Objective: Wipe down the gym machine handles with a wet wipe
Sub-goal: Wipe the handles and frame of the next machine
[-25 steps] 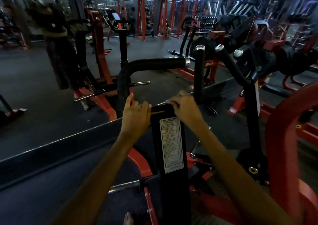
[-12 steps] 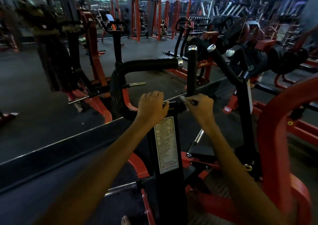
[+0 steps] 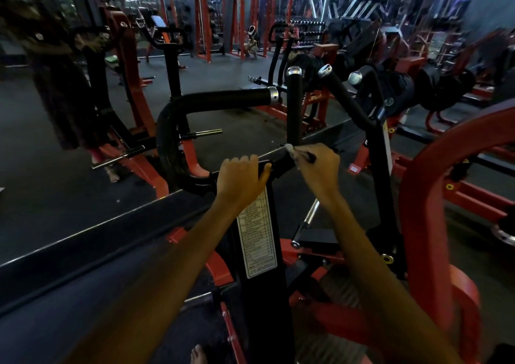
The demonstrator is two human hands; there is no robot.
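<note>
A black and red gym machine stands in front of me. Its black upright post [image 3: 264,280] carries a white instruction label. My left hand [image 3: 239,178] grips the black crossbar at the top of the post. My right hand [image 3: 320,168] holds a small white wet wipe [image 3: 290,149] against the bar at the foot of the vertical padded handle [image 3: 294,107]. A horizontal padded handle [image 3: 228,99] curves off to the left, and an angled handle [image 3: 348,104] rises to the right.
A mirror wall [image 3: 83,196] runs close behind the machine and reflects a person's legs at the left. A thick red frame arm [image 3: 426,196] curves on the right. Weight plates [image 3: 434,85] and red racks fill the background. A bare toe [image 3: 198,355] shows at the bottom.
My left hand slid right along the crossbar and curled over the top of the post. My right hand moved right and up with the wipe, toward the foot of the vertical handle.
</note>
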